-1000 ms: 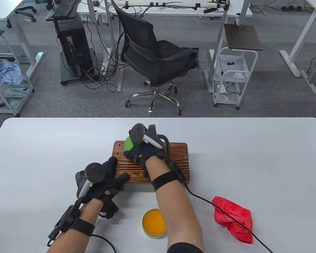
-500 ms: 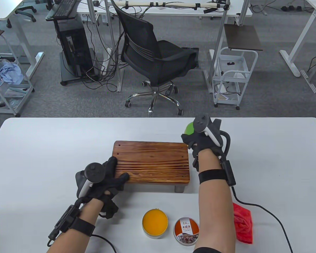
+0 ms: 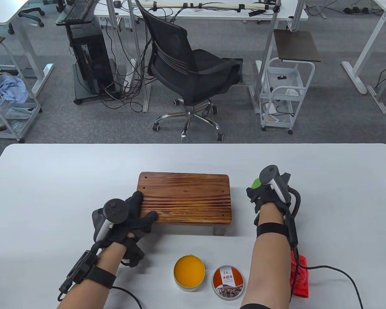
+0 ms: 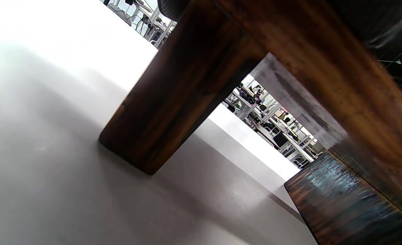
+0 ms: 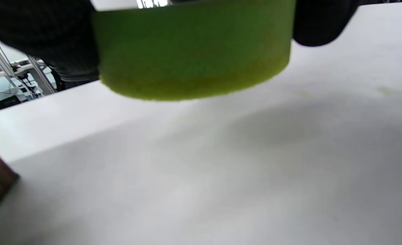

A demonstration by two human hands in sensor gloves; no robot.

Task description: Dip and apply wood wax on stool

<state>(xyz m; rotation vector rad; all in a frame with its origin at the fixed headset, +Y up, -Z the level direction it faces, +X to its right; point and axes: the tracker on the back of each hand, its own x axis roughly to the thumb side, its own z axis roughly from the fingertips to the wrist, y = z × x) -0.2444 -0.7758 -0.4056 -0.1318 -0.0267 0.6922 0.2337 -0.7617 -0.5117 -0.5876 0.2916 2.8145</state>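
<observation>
- Black-gloved, my left hand (image 3: 125,217) sits at the stool's (image 3: 185,198) near-left corner, fingers spread flat on the seat and thumb along the front edge, steadying it; the left wrist view shows only a leg (image 4: 173,92) and the table (image 3: 51,180).
- Near the stool's front edge stands the open wax tin (image 3: 189,272), its lid (image 3: 228,282) just beside it.
- Right of the stool, apart from it, my right hand (image 3: 267,193) pinches the green sponge (image 5: 194,51) above bare table, fingers curled round its rim.
- Beyond my right forearm, a red cloth (image 3: 299,276) lies near the table's front.
- Risks, as I judge them: the waxy sponge could smear the table if I lower it here; my forearm or its cable could knock the tin while reaching to dip.
</observation>
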